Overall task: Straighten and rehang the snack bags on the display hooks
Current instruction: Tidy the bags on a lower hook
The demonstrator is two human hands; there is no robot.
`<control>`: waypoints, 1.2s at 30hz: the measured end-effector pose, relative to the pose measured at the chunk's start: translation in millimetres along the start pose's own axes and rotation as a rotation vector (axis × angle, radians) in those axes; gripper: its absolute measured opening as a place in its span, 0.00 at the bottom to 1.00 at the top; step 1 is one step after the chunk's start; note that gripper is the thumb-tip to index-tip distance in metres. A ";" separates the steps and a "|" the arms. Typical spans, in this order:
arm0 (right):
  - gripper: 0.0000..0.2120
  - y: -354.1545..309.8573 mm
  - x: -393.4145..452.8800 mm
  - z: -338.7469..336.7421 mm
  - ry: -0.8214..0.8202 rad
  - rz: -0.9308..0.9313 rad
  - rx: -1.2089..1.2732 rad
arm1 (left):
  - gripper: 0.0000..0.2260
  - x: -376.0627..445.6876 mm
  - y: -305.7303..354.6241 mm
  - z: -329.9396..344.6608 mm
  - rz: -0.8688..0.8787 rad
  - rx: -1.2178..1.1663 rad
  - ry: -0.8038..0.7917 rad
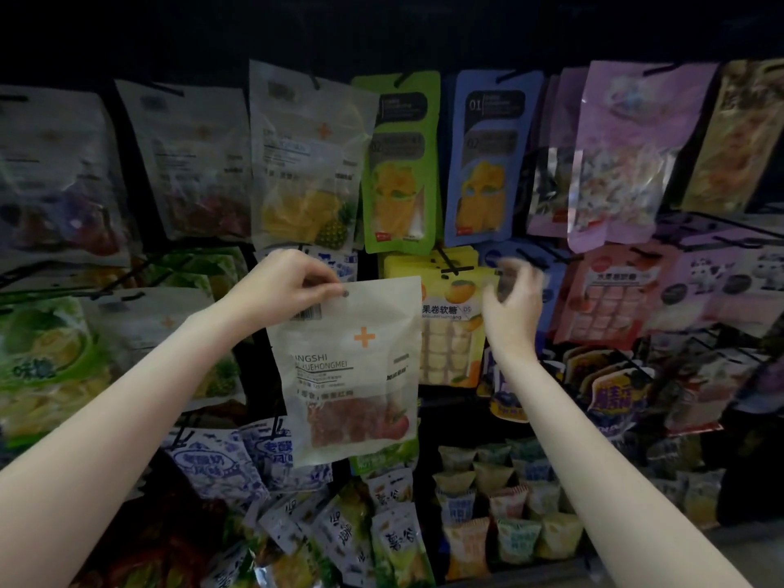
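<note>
My left hand (288, 278) pinches the top left corner of a cream snack bag (352, 375) with an orange plus sign and red dried fruit showing through its window. The bag hangs free in front of the display, its punch hole just right of my fingers. My right hand (511, 303) is blurred, fingers apart, empty, to the right of the bag and in front of a yellow orange-candy bag (454, 328). A black display hook (449, 265) sticks out above that yellow bag.
Rows of snack bags hang on black hooks: pale bags (305, 154) upper left, green (403, 163) and blue mango bags (488, 159) in the middle, purple bags (623, 154) to the right. Small packets (500, 502) fill bins below.
</note>
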State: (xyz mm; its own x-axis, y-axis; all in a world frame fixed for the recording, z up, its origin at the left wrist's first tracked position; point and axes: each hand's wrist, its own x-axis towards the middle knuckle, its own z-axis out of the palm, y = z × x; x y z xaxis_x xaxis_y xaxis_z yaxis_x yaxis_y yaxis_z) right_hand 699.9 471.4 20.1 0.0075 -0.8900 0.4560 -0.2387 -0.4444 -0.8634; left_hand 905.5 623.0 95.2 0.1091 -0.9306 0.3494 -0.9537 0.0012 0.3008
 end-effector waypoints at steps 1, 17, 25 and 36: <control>0.12 -13.0 -4.1 1.2 -0.017 -0.093 0.044 | 0.08 1.5 -1.6 -2.7 -0.003 -0.010 0.010; 0.30 -129.1 -45.4 126.0 -0.681 -0.053 0.507 | 0.14 -50.1 -115.8 -94.8 -0.157 -0.234 0.494; 0.28 -215.5 -65.1 191.8 -0.474 -0.432 0.433 | 0.34 -71.7 -165.2 -138.5 -0.010 -0.565 0.622; 0.28 -248.8 -62.3 244.0 -0.262 -0.257 0.478 | 0.30 -56.1 -187.4 -156.7 -0.119 -0.364 0.602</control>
State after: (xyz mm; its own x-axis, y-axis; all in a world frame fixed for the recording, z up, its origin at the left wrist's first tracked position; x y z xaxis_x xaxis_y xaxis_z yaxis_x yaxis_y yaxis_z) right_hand 995.7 612.5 153.8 0.2611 -0.7162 0.6472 0.2649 -0.5916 -0.7615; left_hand 1122.0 732.3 158.2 0.4427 -0.5684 0.6935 -0.7832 0.1316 0.6077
